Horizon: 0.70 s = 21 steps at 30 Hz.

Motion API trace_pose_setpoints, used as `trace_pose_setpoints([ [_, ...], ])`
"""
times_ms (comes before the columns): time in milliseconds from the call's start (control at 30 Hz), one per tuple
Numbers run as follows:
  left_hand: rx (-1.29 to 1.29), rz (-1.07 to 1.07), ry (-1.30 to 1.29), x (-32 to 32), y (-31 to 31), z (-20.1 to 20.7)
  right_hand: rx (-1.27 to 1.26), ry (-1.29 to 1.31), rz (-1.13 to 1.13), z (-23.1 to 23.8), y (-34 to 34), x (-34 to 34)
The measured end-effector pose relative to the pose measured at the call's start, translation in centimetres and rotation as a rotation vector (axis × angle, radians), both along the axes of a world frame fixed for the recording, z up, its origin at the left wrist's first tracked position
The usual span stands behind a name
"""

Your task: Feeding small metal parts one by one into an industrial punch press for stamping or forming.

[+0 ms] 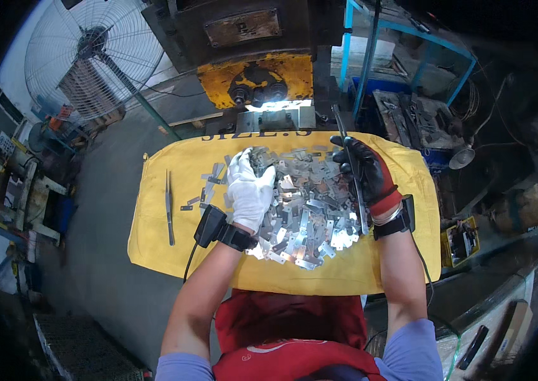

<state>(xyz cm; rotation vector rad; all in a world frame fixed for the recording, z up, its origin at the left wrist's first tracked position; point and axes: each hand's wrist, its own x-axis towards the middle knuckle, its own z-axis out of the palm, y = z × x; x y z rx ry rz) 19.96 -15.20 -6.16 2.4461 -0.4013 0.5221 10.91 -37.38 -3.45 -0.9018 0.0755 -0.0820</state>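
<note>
A heap of small flat metal plates with holes point(307, 219) lies on a yellow cloth point(154, 190) in front of me. My left hand point(248, 193), in a white glove, rests on the heap's left side. Its thumb and fingers are apart, with plates showing in the gap; whether any is gripped is hard to see. Over the right side of the heap, my right hand point(370, 174) wears a black and red glove. It is closed around long metal tweezers point(359, 197), which point away from me. Another pair of tweezers point(168, 209) lies on the cloth at the left.
Beyond the cloth stands a press machine point(256, 79) with a yellow block and a lit work area. A big fan point(94, 51) is at the far left. A tool-covered bench point(409, 117), a lamp point(461, 158) and a yellow bin point(461, 241) are on the right.
</note>
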Motion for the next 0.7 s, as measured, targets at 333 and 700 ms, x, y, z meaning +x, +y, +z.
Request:
trace_pose_setpoints([
  [333,-0.349,-0.418,0.141,1.5,2.3,1.5,-0.122,0.054,-0.071,-0.2,-0.6,0.3],
  [700,0.183,-0.196,0.168,5.7,4.3,3.1,-0.121,0.059,-0.028,0.2,-0.4,0.5],
])
